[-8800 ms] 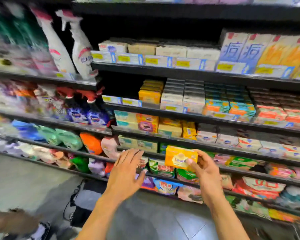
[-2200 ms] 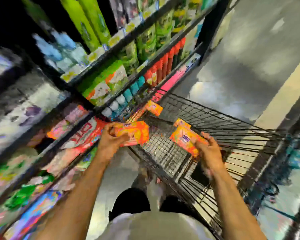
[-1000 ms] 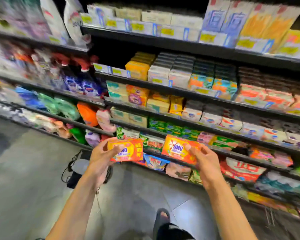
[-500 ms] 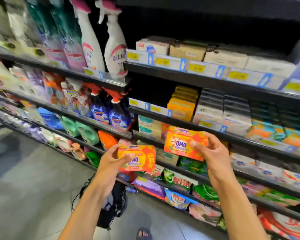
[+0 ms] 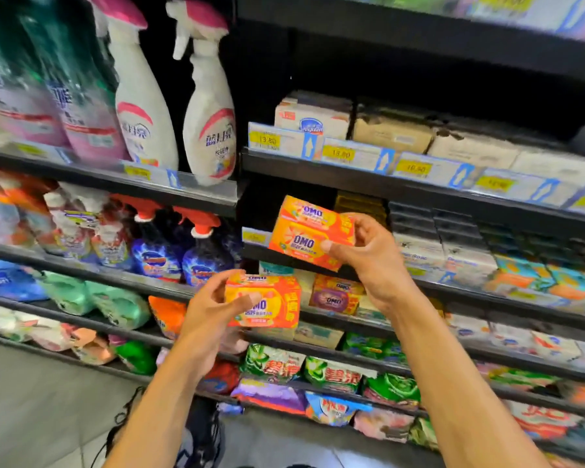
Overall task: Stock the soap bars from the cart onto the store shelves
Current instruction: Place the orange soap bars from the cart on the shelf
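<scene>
Before the shelves [image 5: 318, 179], left grip [image 5: 205, 319] holds one soap pack [image 5: 274, 298], right grip [image 5: 372, 261] another

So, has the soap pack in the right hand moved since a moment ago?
Yes: the right hand has raised its OMO pack from below the price-tag shelf edge to level with it.
</scene>
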Available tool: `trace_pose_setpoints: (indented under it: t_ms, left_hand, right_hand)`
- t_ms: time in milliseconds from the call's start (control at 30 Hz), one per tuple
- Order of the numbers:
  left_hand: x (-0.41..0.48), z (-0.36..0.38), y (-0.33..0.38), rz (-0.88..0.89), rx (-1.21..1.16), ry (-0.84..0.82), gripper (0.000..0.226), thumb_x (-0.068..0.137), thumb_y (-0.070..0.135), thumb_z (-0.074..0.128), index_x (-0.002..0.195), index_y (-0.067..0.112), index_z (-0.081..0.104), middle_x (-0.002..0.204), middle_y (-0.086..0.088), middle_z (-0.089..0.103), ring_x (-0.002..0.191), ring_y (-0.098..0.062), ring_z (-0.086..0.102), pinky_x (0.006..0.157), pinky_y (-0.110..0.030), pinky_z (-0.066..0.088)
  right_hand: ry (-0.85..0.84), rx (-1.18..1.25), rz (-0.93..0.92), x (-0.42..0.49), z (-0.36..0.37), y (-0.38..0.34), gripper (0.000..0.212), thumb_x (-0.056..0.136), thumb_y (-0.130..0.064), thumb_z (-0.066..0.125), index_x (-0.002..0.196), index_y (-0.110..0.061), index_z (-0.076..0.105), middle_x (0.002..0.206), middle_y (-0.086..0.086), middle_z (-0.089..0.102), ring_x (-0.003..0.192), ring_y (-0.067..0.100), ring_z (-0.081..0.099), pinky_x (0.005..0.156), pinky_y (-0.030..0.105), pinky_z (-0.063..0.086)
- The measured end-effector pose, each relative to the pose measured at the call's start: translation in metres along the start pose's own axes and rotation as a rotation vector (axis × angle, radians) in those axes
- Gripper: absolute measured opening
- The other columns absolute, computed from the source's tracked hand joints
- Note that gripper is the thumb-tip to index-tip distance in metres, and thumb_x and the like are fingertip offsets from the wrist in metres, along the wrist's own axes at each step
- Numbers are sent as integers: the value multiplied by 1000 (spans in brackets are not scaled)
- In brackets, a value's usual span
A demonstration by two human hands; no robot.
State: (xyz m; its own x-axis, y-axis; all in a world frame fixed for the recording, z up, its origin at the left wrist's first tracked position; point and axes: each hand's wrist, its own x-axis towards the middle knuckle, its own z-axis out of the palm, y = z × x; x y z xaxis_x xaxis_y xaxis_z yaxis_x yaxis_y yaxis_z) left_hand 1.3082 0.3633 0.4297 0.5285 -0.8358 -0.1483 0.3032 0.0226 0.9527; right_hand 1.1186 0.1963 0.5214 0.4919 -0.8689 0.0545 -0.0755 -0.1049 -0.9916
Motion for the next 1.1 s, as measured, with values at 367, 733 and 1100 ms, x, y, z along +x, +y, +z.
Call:
trace_pose_setpoints:
  t_ms: [367,733,1100]
  left_hand:
    - [32,-15,4,39,-19,-142,68,58,25,93,120,21,65,110,-7,75,105,-25,72,83,-34,54]
    - [69,-16,-12,126,17,-207,69,55,44,93,117,31,68,112,-2,75,107,-21,71,92,-40,54]
    - [77,-19,-12,189,52,-241,64,65,29,90,123,22,63,110,1,76,104,-18,72,82,-30,57]
  right_hand:
    - [92,-289,-36,72,39,1,65,75,-27,91,132,-21,63,107,-12,73,94,-3,70,87,21,57]
    - [-9,-628,-53,136,42,5,56,79,-37,86,129,-25,65,127,-2,68,117,16,63,104,32,50]
    - [-192,-1051,-34,211,25,11,59,91,-33,76,141,-11,53,141,10,58,130,27,54,107,34,41]
